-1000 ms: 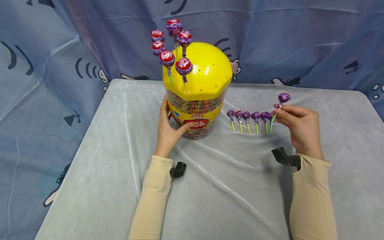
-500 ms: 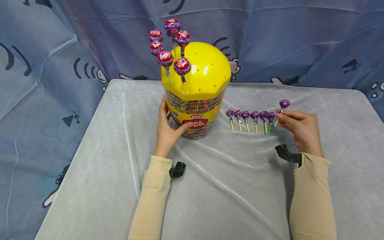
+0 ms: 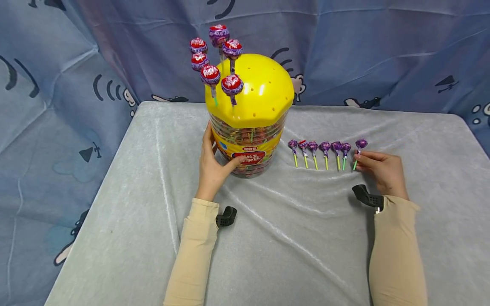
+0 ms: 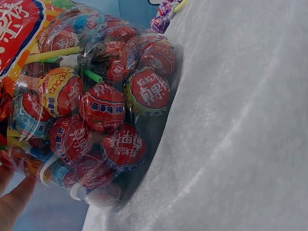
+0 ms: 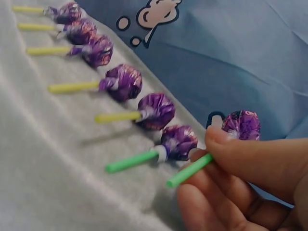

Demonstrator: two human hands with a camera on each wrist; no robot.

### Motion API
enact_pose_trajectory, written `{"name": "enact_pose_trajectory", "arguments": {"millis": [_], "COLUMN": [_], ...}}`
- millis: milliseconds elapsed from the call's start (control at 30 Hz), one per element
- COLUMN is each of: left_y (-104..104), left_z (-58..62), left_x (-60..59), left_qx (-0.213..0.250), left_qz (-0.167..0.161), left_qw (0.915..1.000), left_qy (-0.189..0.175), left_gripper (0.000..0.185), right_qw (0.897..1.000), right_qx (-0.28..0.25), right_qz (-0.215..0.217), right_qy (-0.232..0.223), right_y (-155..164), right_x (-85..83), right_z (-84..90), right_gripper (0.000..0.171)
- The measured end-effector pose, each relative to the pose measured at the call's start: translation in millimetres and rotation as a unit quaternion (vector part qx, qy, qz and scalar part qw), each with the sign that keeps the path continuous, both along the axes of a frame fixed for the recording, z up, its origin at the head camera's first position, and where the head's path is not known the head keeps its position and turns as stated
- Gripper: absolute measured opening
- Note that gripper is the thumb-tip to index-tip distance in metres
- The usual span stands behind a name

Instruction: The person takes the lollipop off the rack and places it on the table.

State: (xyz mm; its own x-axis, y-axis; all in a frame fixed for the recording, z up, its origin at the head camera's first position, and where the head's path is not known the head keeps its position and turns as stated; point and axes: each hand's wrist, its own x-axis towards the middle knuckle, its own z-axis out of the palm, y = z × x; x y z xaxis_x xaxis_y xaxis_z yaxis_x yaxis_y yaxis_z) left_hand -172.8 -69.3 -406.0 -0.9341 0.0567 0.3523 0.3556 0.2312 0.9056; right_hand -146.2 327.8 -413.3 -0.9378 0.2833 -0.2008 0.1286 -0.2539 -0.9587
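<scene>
A clear plastic candy jar [image 3: 249, 158] full of wrapped lollipops stands on the table under a perforated yellow lid [image 3: 269, 91]. My left hand [image 3: 214, 172] grips it low down, fingers round its left side and thumb across the front label. In the left wrist view the jar's packed lollipops [image 4: 103, 106] fill much of the frame. Between thumb and fingers, my right hand [image 3: 384, 172] pinches a purple-wrapped lollipop [image 5: 248, 126] by its green stick. That lollipop is at the right end of a row of purple lollipops [image 3: 324, 146], a small gap from its neighbour.
Several red-and-purple lollipops [image 3: 232, 84] stick up from holes on the lid's left part. Grey cloth [image 3: 298, 238] covers the table. A patterned blue curtain [image 3: 383, 55] hangs behind and to the left.
My right hand has lowered the lollipop from above the row's right end to beside it, near the tabletop. My left hand keeps its grip on the jar.
</scene>
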Motion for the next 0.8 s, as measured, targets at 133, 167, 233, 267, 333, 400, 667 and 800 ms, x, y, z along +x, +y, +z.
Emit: {"name": "enact_pose_trajectory", "arguments": {"millis": [133,167,233,267,333,400,667,800], "left_y": [0.0,0.0,-0.1,-0.1,0.0,0.0,0.3,0.7], "left_z": [-0.7,-0.8,-0.9,-0.9,-0.8,-0.8,-0.1,0.0], "left_x": [-0.1,-0.2,-0.3,-0.2,-0.3,-0.2,0.0,-0.1], "left_qx": [-0.001,0.000,0.002,0.001,0.001,-0.001,-0.001,-0.001], "left_qz": [0.000,-0.001,-0.001,-0.001,-0.001,0.001,0.005,0.005], "left_qw": [1.0000,1.0000,1.0000,1.0000,1.0000,1.0000,1.0000,1.0000], "left_qy": [-0.001,-0.001,-0.002,-0.001,-0.001,-0.001,-0.005,-0.008], "left_gripper": [0.110,0.109,0.110,0.109,0.109,0.110,0.110,0.110], "right_qw": [1.000,1.000,1.000,1.000,0.999,0.999,0.998,0.997], "right_qx": [0.006,0.009,0.018,0.021,0.023,0.024,0.022,0.031], "right_qz": [-0.004,-0.005,-0.010,-0.013,-0.016,-0.017,-0.005,0.001], "right_qy": [-0.001,-0.004,-0.013,-0.019,-0.032,-0.045,-0.064,-0.064], "right_y": [1.8,2.1,2.8,3.1,3.9,4.6,6.1,5.5], "right_x": [-0.3,-0.3,0.1,0.4,0.7,0.8,0.3,-0.6], "right_z": [-5.4,-6.1,-6.6,-6.5,-6.4,-6.2,-6.3,-6.6], "right_gripper": [0.022,0.022,0.023,0.023,0.025,0.026,0.029,0.032]}}
